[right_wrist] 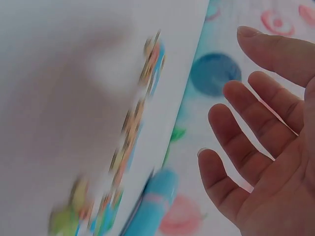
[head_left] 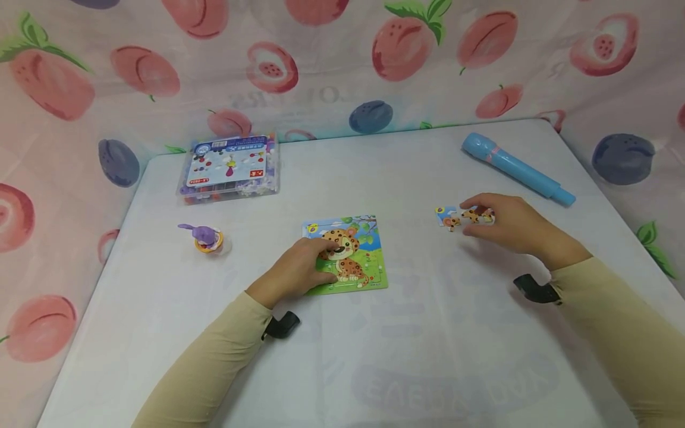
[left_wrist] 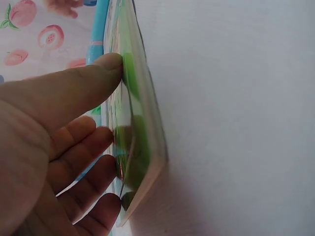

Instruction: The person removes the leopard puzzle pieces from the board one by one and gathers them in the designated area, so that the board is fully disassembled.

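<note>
Steadying the puzzle board (head_left: 357, 257) with my left hand (head_left: 299, 270), I have the thumb (left_wrist: 106, 66) and fingers pressed against its near edge, the board lying flat on the table (head_left: 407, 333); my right hand (head_left: 508, 226) hovers over the loose puzzle pieces (head_left: 461, 217), fingers spread and relaxed, gripping nothing in the wrist view; a blue tube (head_left: 516, 168) lies beyond those fingertips; I judge the step is picking a piece, and the next move calls for a clean pinch on one piece only, without scattering the rest.
</note>
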### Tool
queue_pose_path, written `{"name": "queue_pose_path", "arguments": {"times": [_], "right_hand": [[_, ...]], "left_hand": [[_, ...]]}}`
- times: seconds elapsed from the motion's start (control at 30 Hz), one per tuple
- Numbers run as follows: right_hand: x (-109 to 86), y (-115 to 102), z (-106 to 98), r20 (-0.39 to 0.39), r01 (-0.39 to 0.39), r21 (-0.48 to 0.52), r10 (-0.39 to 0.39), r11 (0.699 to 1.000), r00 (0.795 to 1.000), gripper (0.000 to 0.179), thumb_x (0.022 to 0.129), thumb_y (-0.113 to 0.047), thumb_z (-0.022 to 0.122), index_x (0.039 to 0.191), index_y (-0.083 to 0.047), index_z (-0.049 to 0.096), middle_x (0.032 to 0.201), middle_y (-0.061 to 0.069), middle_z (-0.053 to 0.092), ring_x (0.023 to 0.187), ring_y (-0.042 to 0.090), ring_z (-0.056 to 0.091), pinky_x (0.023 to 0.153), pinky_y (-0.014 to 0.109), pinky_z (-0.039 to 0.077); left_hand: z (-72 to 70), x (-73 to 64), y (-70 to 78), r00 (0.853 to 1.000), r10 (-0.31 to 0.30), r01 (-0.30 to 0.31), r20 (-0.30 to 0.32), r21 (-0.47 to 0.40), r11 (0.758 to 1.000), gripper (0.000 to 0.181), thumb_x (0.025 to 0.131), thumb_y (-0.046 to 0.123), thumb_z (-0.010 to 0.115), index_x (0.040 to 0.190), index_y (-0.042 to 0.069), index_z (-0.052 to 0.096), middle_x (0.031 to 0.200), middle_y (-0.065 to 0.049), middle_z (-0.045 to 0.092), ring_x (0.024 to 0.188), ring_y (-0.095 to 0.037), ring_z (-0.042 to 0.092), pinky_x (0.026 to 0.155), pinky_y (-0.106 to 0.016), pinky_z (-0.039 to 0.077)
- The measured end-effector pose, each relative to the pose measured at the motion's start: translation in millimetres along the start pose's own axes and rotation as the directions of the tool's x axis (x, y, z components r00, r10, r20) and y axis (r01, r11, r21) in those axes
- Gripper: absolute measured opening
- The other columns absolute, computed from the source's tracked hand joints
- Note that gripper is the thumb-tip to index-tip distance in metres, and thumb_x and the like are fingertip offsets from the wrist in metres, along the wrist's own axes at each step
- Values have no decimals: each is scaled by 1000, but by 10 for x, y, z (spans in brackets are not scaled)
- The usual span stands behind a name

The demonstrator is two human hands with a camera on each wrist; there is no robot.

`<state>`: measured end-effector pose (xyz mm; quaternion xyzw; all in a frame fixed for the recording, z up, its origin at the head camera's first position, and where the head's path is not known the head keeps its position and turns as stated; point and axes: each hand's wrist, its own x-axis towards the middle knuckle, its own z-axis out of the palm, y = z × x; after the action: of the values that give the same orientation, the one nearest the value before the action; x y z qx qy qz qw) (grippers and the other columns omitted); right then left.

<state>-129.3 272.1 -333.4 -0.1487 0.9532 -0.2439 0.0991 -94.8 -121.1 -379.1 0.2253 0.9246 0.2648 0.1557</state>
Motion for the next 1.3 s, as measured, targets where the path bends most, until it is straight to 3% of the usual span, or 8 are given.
{"name": "queue_pose_path", "arguments": {"times": [0.17,0.27,0.4,0.77,0.97,1.3], "right_hand": [[148,-233,119,26,95,39,-96,995,995,45,89,-22,77,128,-5,63,113,17,65,100,33,58,84,47,48],[247,-362,212,45,139,62,-142,988,989,45,89,-22,76,129,-4,63,118,16,65,102,32,60,87,47,48],[382,-525,357,75,163,72,-169,984,983,46,90,-22,75,130,-4,63,126,15,63,111,31,58,93,50,46],[613,-938,677,147,219,80,-229,972,962,46,88,-23,76,130,-6,64,131,10,63,119,30,54,102,49,43],[700,-1048,850,164,286,63,-292,956,942,44,87,-22,78,126,-4,66,126,11,66,120,32,53,104,46,42],[757,-1129,1028,215,308,80,-318,948,923,41,89,-21,76,126,-6,66,125,6,66,118,28,54,104,43,42]], "left_hand": [[20,12,-8,1000,-3,3,-10,-15,1000,61,85,23,83,137,3,58,123,-9,62,121,-30,53,103,-43,43],[32,4,1,1000,-20,20,-9,-8,1000,63,85,24,83,137,0,56,131,-13,60,126,-32,51,107,-43,40],[33,-26,20,999,-48,48,-14,8,999,68,85,25,83,140,-3,53,139,-18,54,131,-35,47,110,-44,38],[25,-50,19,996,-76,75,-40,-13,997,71,83,26,84,139,-5,53,139,-19,54,129,-36,47,108,-45,39],[22,-35,-8,996,-77,76,-42,-33,997,71,84,27,84,139,-5,53,139,-19,54,129,-36,47,109,-45,38],[17,-24,-20,996,-70,69,-48,-25,997,72,83,28,85,139,-5,53,138,-19,55,128,-35,48,108,-45,39]]}}
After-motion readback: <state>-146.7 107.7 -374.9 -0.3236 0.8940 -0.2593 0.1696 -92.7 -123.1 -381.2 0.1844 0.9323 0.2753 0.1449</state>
